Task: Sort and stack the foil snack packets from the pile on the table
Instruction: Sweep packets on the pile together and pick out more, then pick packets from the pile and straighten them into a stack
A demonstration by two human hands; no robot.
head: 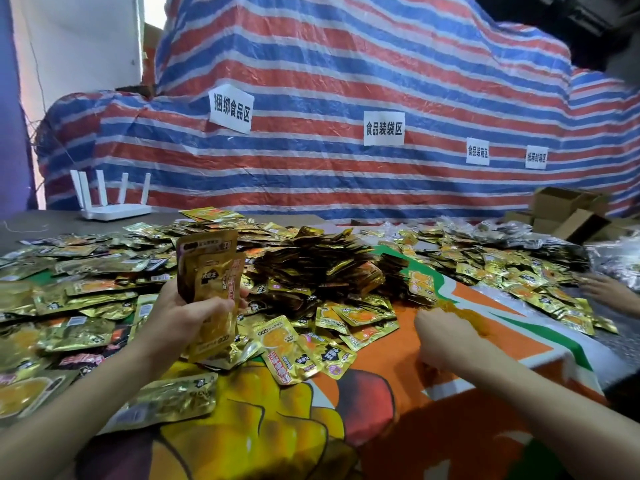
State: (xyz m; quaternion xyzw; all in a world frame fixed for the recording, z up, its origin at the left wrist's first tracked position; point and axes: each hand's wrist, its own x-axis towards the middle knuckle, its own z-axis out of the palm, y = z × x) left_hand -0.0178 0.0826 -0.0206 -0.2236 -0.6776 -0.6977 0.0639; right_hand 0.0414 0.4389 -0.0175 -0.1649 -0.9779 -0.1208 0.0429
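While the left hand grips an upright stack of packets just left of the pile, the right hand, near the pile's right side, curls its fingers on a blurred orange packet. Behind the pile to the left stands a white router, and beyond the pile hangs a striped tarp.

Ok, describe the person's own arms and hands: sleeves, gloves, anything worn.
Both hands are bare: the left hand and the right hand wear no gloves, and no ring, watch or band shows. The left forearm and right forearm are uncovered down to the picture's edge, with no sleeve in view. The right hand's fingers are blurred, so small details there cannot be told.
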